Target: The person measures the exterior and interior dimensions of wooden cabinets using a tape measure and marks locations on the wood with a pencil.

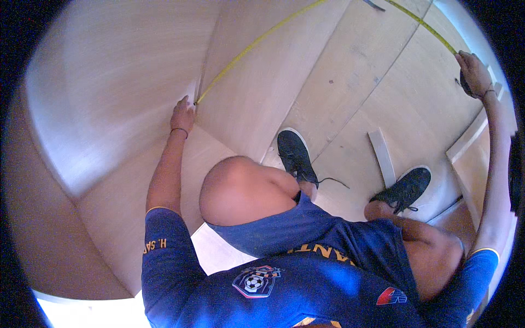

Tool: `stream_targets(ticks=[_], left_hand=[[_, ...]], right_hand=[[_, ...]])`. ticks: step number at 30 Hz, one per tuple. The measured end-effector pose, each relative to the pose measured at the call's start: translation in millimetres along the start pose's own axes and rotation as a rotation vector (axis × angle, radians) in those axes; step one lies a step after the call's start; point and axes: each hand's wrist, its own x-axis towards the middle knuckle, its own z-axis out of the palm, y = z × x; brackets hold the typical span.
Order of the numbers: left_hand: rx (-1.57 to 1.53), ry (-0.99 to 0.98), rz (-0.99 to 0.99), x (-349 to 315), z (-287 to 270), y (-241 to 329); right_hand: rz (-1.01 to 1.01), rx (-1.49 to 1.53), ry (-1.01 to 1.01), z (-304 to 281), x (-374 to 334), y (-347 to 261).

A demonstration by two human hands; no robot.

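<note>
A yellow tape measure blade (257, 41) bows in a long arc between my hands, its top running out of view. At the left, my left hand (183, 116) is at the blade's end, beside the edge of an upright wooden panel (131, 71); its fingers are closed around or against that end, partly hidden. Far to the right, my right hand (476, 75) is wrapped round the dark tape measure case (465, 85), where the blade comes out. Most of the case is covered by the fingers.
Pale wooden boards (262, 87) stand at the left and centre. A narrow wood strip (381, 156) lies between my dark shoes (295, 153), on a floor with a long seam. More board pieces (470, 136) lie at right. A thin dark object (374, 5) shows at the top edge.
</note>
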Motion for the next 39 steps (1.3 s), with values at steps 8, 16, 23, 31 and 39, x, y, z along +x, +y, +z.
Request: stream_targets(ticks=[8,16,23,31,39], left_hand=[[0.070,-0.089,0.009,61.4,58.0,5.1],[0.142,-0.183,-0.119,59.5,55.6,53.2],[-0.148,-0.156,-0.023,45.4,62.0,58.4],[-0.179,-0.050,-0.143,69.2,48.7,62.1],[-0.258,0.573,0.932,93.9,-117.7,273.7]], right_hand=[[0.016,0.083,-0.144,-18.6,43.0,-76.7],[0.097,0.475,-0.193,-37.6,24.2,-138.8],[0.014,0.388,-0.222,-50.3,26.4,-187.0],[-0.105,0.077,-0.304,-91.4,25.3,-212.8],[-0.145,0.087,-0.370,-120.3,19.0,-209.8]])
